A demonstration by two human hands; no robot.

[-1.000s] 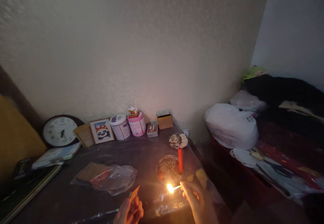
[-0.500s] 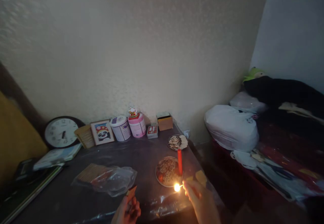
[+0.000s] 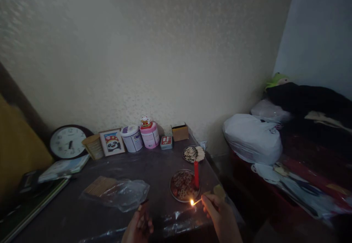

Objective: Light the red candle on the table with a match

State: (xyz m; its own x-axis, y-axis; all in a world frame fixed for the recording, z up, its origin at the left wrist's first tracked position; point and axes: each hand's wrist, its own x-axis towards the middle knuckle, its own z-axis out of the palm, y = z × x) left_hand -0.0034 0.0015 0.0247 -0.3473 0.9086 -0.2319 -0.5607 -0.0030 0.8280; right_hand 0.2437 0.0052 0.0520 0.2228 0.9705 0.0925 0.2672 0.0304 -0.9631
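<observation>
**Lit match held beside a red candle**

The right hand (image 3: 220, 217) pinches a burning match (image 3: 196, 201) between thumb and fingertips, near the table's right edge. The small flame sits at the match's left tip, just near of the dish (image 3: 183, 186) and a little left of the candle's foot. The red candle (image 3: 196, 175) stands upright at the dish's right rim, unlit, its wick well above the flame.

The left hand (image 3: 139, 226) is at the near edge of the table (image 3: 154, 162), closed around a matchbox (image 3: 143, 209) that sticks up from the fingers; the dim light hides how the fingers lie on it.

Far of the candle, a second small plate (image 3: 193, 154) holds a heap of matchsticks. A crumpled clear bag (image 3: 125, 194) lies to the left of the dish, with a flat tan stack (image 3: 100, 186) at its left end. Along the far wall stand a clock (image 3: 68, 142), a panda picture (image 3: 112, 142), a white tub (image 3: 132, 139), a pink tub (image 3: 150, 135) with a small figurine on top, a small tin (image 3: 166, 142) and an open cardboard box (image 3: 180, 132). To the right, off the table, lies a stuffed white sack (image 3: 251, 138).
</observation>
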